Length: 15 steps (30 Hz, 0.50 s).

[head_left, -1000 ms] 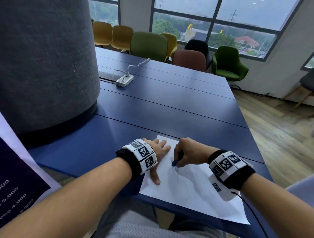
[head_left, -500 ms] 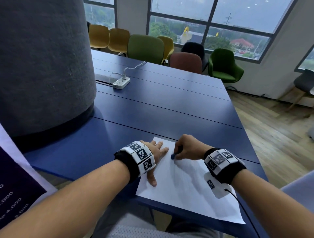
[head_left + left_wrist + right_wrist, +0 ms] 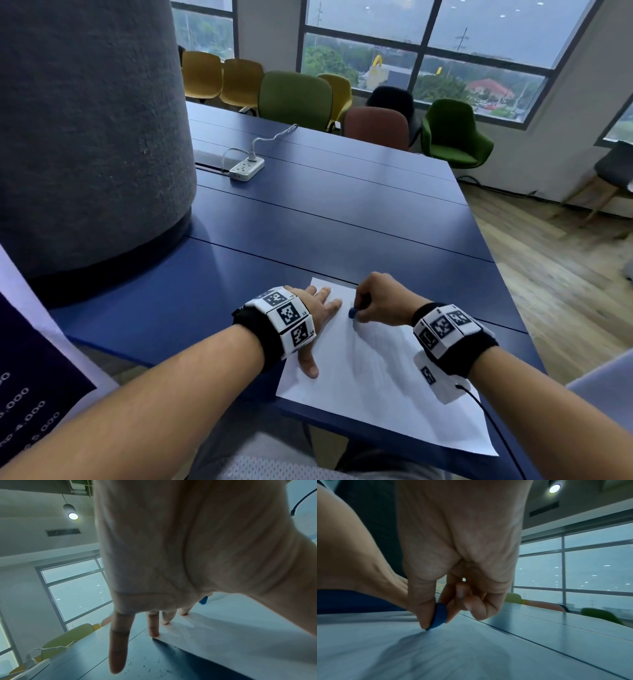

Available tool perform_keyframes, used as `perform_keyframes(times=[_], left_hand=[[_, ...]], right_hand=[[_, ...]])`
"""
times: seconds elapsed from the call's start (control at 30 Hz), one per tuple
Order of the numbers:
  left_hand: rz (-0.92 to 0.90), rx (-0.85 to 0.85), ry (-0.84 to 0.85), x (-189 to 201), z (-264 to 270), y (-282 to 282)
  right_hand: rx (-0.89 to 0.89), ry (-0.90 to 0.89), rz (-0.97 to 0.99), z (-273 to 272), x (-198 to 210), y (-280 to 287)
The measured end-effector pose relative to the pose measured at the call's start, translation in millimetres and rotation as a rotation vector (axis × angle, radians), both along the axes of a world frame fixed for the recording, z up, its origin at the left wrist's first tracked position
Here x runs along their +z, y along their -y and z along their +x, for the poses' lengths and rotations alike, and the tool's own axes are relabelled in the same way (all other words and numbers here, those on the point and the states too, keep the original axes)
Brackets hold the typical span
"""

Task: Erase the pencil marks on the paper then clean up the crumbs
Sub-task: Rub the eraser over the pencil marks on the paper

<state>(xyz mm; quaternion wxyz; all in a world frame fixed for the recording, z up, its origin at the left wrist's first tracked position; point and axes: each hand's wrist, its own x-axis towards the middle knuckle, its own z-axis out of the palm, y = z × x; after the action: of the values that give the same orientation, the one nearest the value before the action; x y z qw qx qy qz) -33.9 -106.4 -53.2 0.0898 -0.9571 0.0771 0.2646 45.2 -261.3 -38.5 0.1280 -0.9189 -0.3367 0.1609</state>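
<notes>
A white sheet of paper [image 3: 383, 387] lies at the near edge of the blue table [image 3: 342, 219]; faint pencil marks [image 3: 359, 356] run down its middle. My left hand [image 3: 318, 318] lies flat with straight fingers on the paper's left edge and far corner, holding it down. My right hand [image 3: 373, 303] pinches a small blue eraser [image 3: 352, 312] between thumb and fingers, its tip pressed to the paper near the far edge. In the right wrist view the blue eraser [image 3: 439, 615] touches the paper [image 3: 436, 649]. Dark crumbs [image 3: 150, 669] speckle the table by my left hand [image 3: 154, 623] and the paper [image 3: 240, 635].
A wide grey felt-covered column [image 3: 85, 137] rises from the table at the left. A white power strip [image 3: 246, 168] with its cable lies at the far middle. Coloured chairs [image 3: 294, 96] line the far side. The table's right edge drops to a wooden floor [image 3: 565, 274].
My right hand has moved the eraser a little toward the paper's far edge. The left hand stays flat on the paper.
</notes>
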Motion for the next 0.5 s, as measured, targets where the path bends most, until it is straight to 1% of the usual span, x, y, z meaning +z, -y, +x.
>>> perform_keyframes(times=[0.07,0.13,0.17,0.23,0.33,0.37,0.43,0.5], left_hand=[[0.002,-0.005,0.003,-0.8,0.3,-0.5],[-0.003,-0.008,0.003,-1.0,0.4,-1.4],[-0.006,-0.008,0.002,-0.7,0.4,-1.7],[-0.003,-0.007,0.004,-0.6,0.4,-0.7],[0.012,-0.001,0.0,0.8,0.2,1.4],[0.016,0.002,-0.006,1.0,0.2,1.6],[0.015,0.005,-0.012,0.5,1.0,1.6],[0.011,0.007,-0.012,0.8,0.2,1.3]], right_hand=[[0.067,-0.071,-0.017,-11.5,-1.4,1.6],[0.152,-0.191,-0.09,-25.2,0.2,1.0],[0.174,-0.219,-0.116,-27.3,2.1,0.3],[0.143,-0.195,-0.101,-19.3,4.7,0.0],[-0.011,-0.072,-0.007,2.4,2.9,0.2],[-0.032,-0.041,0.016,3.9,1.7,0.6],[0.017,-0.05,0.014,-1.6,-0.2,1.7],[0.116,-0.157,-0.06,-12.2,1.6,2.0]])
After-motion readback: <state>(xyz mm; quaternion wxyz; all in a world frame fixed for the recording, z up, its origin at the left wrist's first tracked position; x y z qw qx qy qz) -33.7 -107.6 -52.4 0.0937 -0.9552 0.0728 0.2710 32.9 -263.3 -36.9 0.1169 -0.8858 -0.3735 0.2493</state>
